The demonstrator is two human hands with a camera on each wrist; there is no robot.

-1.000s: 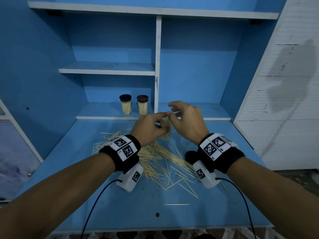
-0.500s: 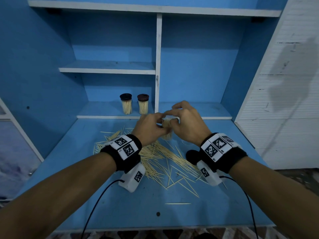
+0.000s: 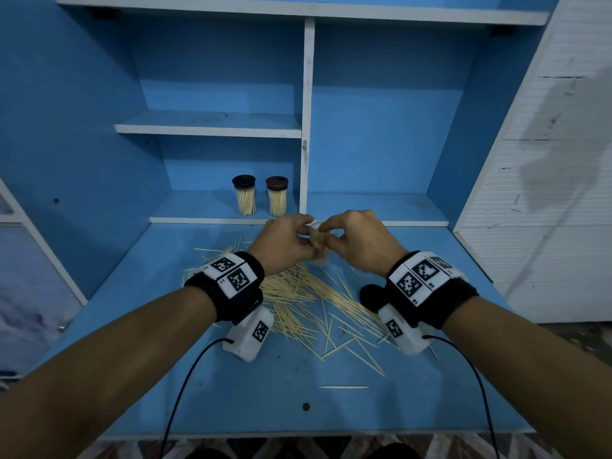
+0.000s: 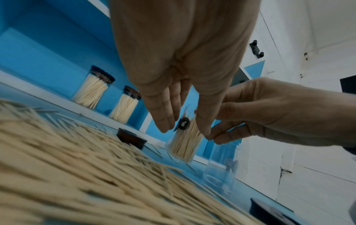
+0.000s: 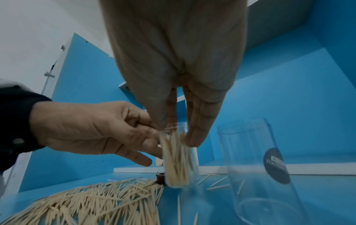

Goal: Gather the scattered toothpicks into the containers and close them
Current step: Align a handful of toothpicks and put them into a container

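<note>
Both our hands point(image 3: 323, 241) had closed in, grasping the open container point(image 5: 178, 158) beside the toothpick pile point(image 3: 298, 293); squeezing unevenly could tip it.

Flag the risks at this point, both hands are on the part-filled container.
1. The open container is held only at its top by the left hand and right hand; it may tip and spill.
2. The empty container stands right beside it; the right hand could knock it over.
3. Many loose toothpicks remain.
</note>
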